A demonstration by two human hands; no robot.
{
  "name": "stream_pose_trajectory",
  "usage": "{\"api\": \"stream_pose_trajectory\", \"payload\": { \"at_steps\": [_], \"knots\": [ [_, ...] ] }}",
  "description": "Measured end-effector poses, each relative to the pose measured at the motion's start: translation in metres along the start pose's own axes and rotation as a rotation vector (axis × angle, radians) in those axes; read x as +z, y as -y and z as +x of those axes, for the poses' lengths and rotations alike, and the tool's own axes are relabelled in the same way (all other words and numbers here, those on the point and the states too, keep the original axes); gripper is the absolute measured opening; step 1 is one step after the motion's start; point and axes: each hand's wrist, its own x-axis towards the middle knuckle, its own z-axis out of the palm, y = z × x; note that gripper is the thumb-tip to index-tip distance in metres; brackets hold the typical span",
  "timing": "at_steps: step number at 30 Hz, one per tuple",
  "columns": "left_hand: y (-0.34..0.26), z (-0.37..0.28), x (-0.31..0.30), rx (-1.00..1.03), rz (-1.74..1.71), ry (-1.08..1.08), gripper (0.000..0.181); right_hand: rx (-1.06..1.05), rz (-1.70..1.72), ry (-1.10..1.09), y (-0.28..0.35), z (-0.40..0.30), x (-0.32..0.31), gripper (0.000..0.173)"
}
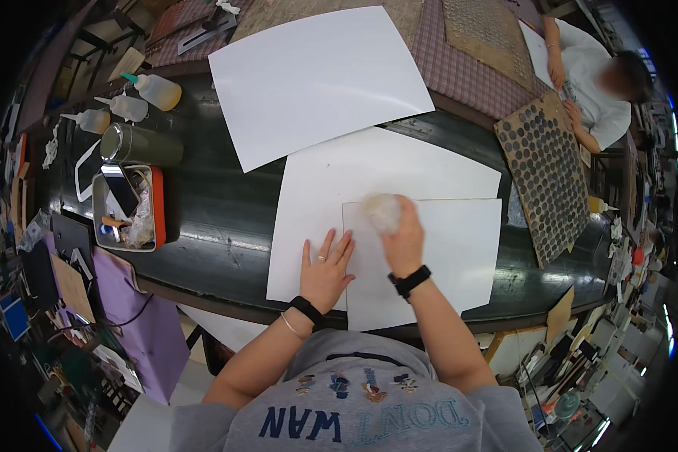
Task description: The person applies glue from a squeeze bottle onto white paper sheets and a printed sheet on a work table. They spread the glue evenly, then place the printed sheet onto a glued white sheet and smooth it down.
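My left hand (326, 272) lies flat with its fingers spread, on a large white sheet (311, 220) beside the left edge of a smaller white sheet (446, 254). My right hand (405, 237) grips a pale, wadded cloth or pad (382, 212), blurred, over the upper left part of the smaller sheet. That sheet rests on top of the large one and reaches the near table edge. Farther off, another big white sheet (322, 85) overlaps the far part of the large sheet.
On the dark table (220, 214), a box with an orange side (159, 209) holds a phone and small items. Squeeze bottles (158, 92) and a green canister (147, 144) stand behind it. A board of dark discs (542, 169) lies right. A person (593, 85) works at the far right.
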Motion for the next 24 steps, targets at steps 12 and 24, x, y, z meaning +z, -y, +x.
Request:
{"api": "stream_pose_trajectory", "payload": {
  "at_steps": [12, 24],
  "knots": [
    [0.003, 0.001, 0.007, -0.023, -0.010, 0.069, 0.071, -0.009, 0.158, 0.146, 0.029, -0.004, 0.016, 0.062],
    [-0.001, 0.001, 0.003, 0.002, 0.045, 0.037, 0.075, 0.302, 0.003, -0.256, -0.054, -0.009, -0.057, 0.054]
  ]
}}
